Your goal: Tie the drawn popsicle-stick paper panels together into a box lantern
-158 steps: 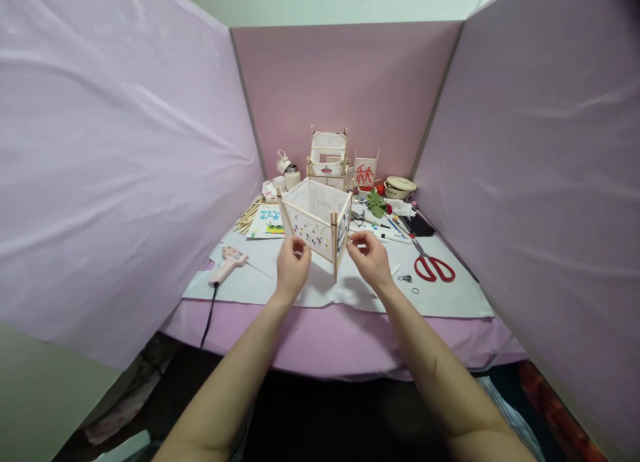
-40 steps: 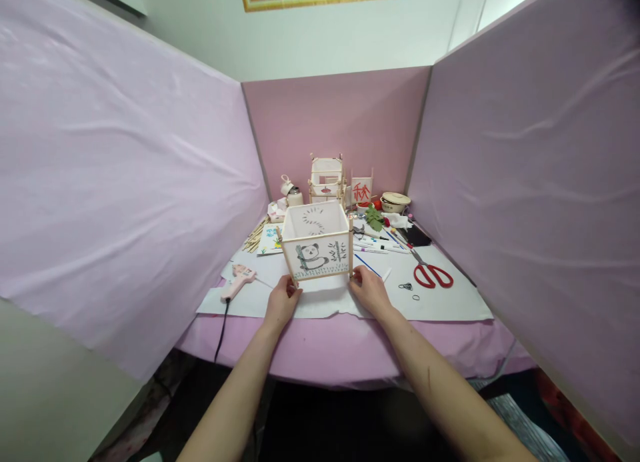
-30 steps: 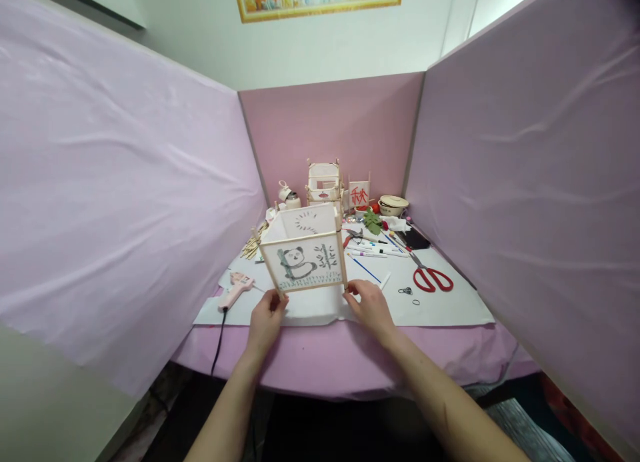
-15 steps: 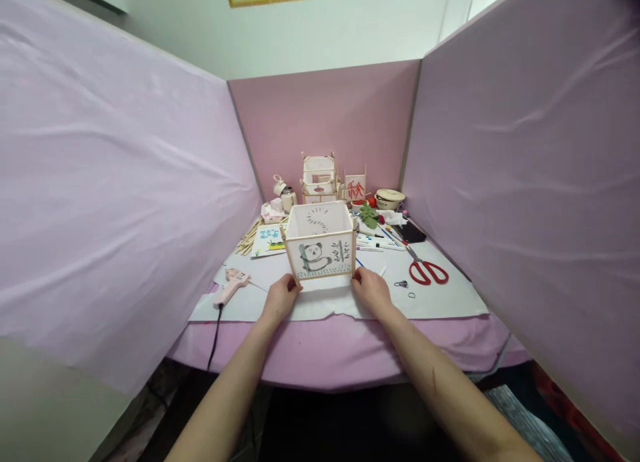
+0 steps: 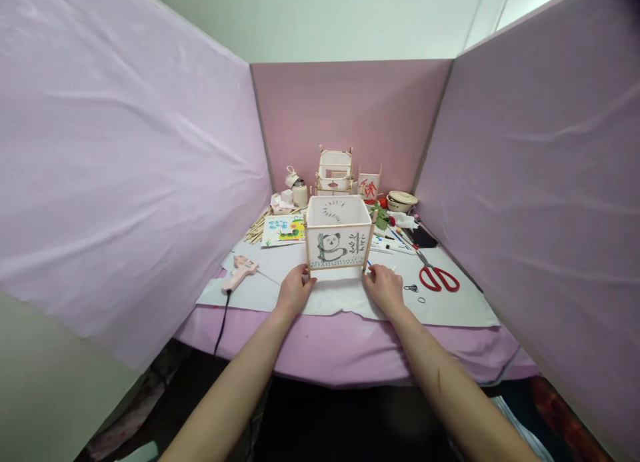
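Facing forward at the picture's centre, the panda box (image 5: 340, 247) had turned from its dotted side, putting this drawing on show; left hand (image 5: 294, 291) and right hand (image 5: 386, 289) pinched its 2 front legs low down.

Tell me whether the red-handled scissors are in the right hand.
No, the red-handled scissors lie on the white sheet, while the right hand holds the panda-decorated box by its lower corner.

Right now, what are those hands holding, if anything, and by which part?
The panda-decorated box: the left hand and right hand each pinch the lower end of a near corner stick.
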`<state>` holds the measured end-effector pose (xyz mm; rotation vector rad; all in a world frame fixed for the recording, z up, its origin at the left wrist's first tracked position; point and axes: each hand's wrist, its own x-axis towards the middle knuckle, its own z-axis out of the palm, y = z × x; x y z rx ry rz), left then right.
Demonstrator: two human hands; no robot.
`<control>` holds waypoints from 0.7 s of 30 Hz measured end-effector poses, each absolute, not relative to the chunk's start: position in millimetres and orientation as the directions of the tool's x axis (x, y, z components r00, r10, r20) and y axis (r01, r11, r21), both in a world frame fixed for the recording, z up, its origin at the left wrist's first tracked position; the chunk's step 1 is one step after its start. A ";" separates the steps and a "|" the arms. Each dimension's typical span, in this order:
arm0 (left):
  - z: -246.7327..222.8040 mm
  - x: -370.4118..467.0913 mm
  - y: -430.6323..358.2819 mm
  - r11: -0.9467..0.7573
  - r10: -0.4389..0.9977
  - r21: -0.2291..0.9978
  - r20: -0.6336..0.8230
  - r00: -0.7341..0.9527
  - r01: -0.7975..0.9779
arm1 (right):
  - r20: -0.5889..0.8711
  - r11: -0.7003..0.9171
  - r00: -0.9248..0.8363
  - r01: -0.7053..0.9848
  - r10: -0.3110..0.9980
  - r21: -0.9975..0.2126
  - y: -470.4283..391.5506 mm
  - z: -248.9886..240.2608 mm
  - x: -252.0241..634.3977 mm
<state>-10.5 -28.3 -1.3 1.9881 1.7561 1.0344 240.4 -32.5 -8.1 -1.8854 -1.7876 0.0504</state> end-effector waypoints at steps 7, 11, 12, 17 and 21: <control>-5.6 -10.6 -29.4 -0.188 0.953 0.737 0.298 -0.063 0.649 | 0.405 0.118 0.091 0.879 0.910 -0.461 -36.8 -12.4 237.0; -6.7 -11.4 -27.6 -0.192 0.959 0.763 0.280 -0.049 0.618 | 0.402 0.118 0.106 0.862 0.910 -0.493 -37.0 -13.1 237.9; -6.8 -11.5 -27.4 -0.197 0.958 0.765 0.283 -0.045 0.613 | 0.397 0.120 0.105 0.857 0.912 -0.502 -37.1 -13.0 238.2; -6.1 -11.6 -28.2 -0.215 0.954 0.764 0.297 -0.035 0.608 | 0.380 0.157 0.069 0.831 0.923 -0.533 -38.8 -10.5 238.8; -5.0 -11.5 -29.5 -0.229 0.956 0.768 0.292 -0.010 0.599 | 0.361 0.146 0.086 0.810 0.928 -0.568 -38.7 -10.7 239.5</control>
